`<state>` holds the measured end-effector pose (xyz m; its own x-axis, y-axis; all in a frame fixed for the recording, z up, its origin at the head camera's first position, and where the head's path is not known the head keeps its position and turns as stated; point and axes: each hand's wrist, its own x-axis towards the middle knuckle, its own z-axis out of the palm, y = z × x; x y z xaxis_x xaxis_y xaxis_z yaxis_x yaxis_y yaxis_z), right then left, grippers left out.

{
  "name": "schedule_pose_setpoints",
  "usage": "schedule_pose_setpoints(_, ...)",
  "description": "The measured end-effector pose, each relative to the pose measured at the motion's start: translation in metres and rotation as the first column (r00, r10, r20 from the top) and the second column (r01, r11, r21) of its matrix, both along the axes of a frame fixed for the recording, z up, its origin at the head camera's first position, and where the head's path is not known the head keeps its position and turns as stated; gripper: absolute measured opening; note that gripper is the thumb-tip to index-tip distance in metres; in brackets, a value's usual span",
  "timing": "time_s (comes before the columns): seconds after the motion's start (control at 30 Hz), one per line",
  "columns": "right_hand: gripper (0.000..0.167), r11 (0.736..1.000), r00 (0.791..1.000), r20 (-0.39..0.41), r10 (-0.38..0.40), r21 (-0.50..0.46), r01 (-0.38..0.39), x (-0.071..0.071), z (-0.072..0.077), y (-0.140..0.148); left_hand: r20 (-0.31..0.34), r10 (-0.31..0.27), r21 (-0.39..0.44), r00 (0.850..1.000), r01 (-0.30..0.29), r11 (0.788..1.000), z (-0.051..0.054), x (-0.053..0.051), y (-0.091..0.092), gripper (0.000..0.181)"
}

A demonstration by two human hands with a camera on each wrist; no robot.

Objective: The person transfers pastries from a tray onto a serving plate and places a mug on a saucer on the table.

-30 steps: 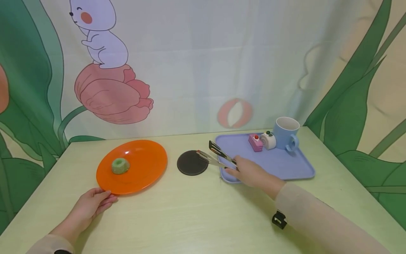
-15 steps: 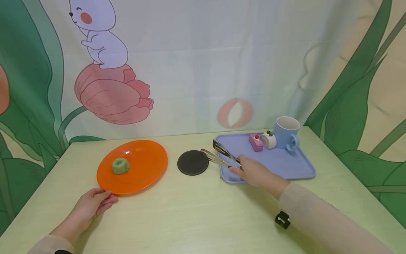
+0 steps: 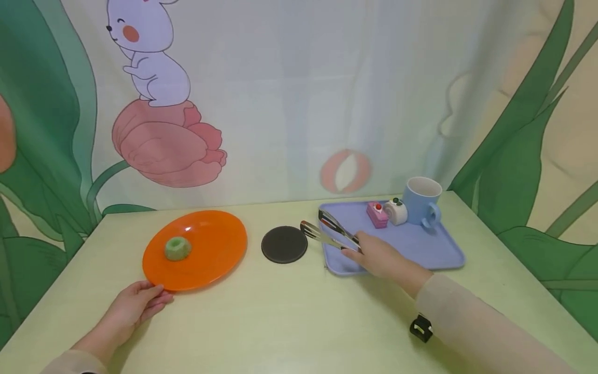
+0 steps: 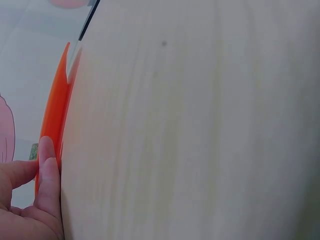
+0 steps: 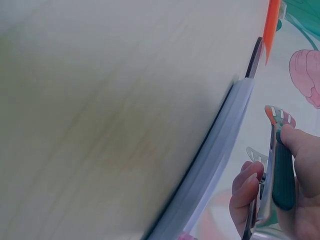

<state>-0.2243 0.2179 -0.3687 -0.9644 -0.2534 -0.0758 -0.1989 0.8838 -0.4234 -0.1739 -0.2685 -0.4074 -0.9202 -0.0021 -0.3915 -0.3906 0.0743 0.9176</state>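
Left hand (image 3: 134,307) pinches orange plate (image 3: 207,259) at its rim; green cake (image 3: 177,249) sits on it, beyond those fingers; right hand (image 3: 380,255) grasps tongs (image 5: 283,175), tong tips apart, ahead of its fingers; purple tray (image 3: 413,248) lies below them.

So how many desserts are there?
3: a green ring-shaped dessert on the glossy orange plate, a pink layered slice and a white rolled cake on the rectangular lilac tray.
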Motion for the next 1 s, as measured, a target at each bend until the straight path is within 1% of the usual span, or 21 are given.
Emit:
schedule_pose_setpoints(0.17,0.041,1.0,1.0,-0.019,0.0,-0.006,0.0,0.001,0.001,0.005,-0.008,0.005,-0.017,1.0,-0.005,1.0,-0.001,-0.001,0.0,0.049)
schedule_pose_setpoints(0.3,0.043,1.0,1.0,-0.014,0.005,0.002,-0.005,0.002,0.002,0.007,0.007,0.004,-0.024,1.0,-0.004,1.0,-0.002,-0.001,0.0,0.05)
schedule_pose_setpoints(0.57,0.037,1.0,1.0,-0.01,-0.02,-0.009,0.019,0.007,0.004,0.012,0.023,0.015,-0.023,1.0,-0.015,1.0,-0.005,-0.002,-0.001,0.052)
schedule_pose_setpoints(0.77,0.035,0.999,0.999,-0.003,-0.043,-0.002,0.043,0.009,0.003,0.022,0.033,0.016,-0.029,0.999,-0.015,0.999,-0.007,-0.003,-0.004,0.053)
schedule_pose_setpoints(0.9,0.037,0.998,0.998,0.005,-0.058,0.003,0.058,0.011,0.003,0.029,0.043,0.009,-0.059,0.999,-0.006,0.998,-0.008,-0.004,-0.003,0.058)
schedule_pose_setpoints(1.0,0.047,0.998,0.998,0.007,-0.063,-0.002,0.063,0.012,0.004,0.035,0.047,0.001,-0.068,0.999,0.003,0.998,-0.008,-0.004,-0.002,0.06)
